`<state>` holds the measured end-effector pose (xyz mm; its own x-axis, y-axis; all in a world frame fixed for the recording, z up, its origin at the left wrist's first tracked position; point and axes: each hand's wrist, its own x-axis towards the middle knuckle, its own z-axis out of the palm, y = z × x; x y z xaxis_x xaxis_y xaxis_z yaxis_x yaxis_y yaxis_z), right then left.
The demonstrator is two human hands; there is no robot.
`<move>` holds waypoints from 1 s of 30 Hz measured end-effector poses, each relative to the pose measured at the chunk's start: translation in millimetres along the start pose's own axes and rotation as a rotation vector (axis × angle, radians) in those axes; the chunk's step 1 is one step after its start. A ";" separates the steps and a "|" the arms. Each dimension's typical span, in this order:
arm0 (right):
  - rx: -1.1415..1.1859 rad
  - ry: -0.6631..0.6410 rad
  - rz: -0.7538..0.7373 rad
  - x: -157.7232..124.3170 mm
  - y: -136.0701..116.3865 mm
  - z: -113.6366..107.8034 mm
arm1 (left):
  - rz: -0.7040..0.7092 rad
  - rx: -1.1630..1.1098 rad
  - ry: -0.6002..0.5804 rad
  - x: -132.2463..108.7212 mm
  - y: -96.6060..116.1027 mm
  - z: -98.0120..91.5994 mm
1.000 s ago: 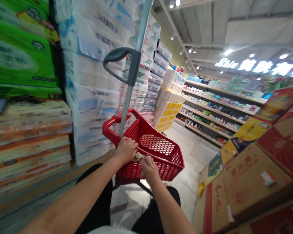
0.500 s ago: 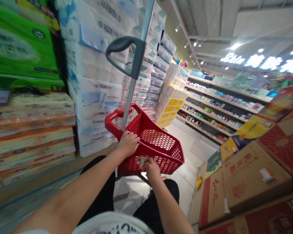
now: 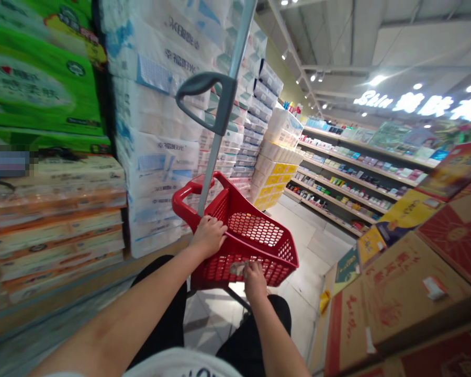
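A red shopping basket (image 3: 255, 229) with perforated walls stands in front of my knees on dark legs. From it rises a long metal pole with a grey loop handle (image 3: 224, 104). My left hand (image 3: 210, 237) is closed over the basket's near rim, beside the foot of the pole. Against the outer face of the near wall, my right hand (image 3: 255, 280) pinches a crumpled greyish-white cloth (image 3: 237, 269). Part of the cloth is hidden behind the fingers. The basket's floor is mostly out of sight.
Stacked white paper packs (image 3: 160, 152) rise on the left, with green tissue packs (image 3: 35, 78) nearer. Cardboard cartons (image 3: 412, 283) are piled on the right. Shelves of small goods (image 3: 345, 173) stand at the back. Pale floor tiles (image 3: 310, 246) run between them.
My right hand and the cloth have shifted right along the basket's near wall. My left hand stays on the rim. The whole view has moved slightly.
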<state>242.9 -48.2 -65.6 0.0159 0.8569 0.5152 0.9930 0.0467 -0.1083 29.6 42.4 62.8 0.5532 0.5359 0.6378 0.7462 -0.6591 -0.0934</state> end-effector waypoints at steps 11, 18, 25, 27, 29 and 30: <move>0.062 0.035 0.077 -3.2 12.3 -8.4 | -0.003 0.022 -0.004 1.1 0.8 -1.0; 0.105 0.168 0.032 12.9 7.2 -31.5 | -0.004 0.015 -0.006 1.9 0.9 -2.1; 0.142 -0.003 0.081 14.0 -8.3 -19.1 | -0.010 0.015 0.001 0.4 0.8 -1.4; 0.162 0.065 0.003 22.6 -17.0 -25.6 | -0.009 0.008 0.008 0.2 0.7 -2.0; 0.161 0.098 -0.051 29.0 -24.9 -30.1 | -0.010 0.000 0.010 0.0 1.0 -3.0; 0.154 0.092 -0.055 29.8 -28.0 -29.7 | -0.011 -0.005 0.010 -0.2 1.2 -3.4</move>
<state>219.0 -39.2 -21.9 -0.0202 0.8005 0.5991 0.9632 0.1763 -0.2031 29.1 39.7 65.2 0.5411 0.5378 0.6465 0.7504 -0.6557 -0.0827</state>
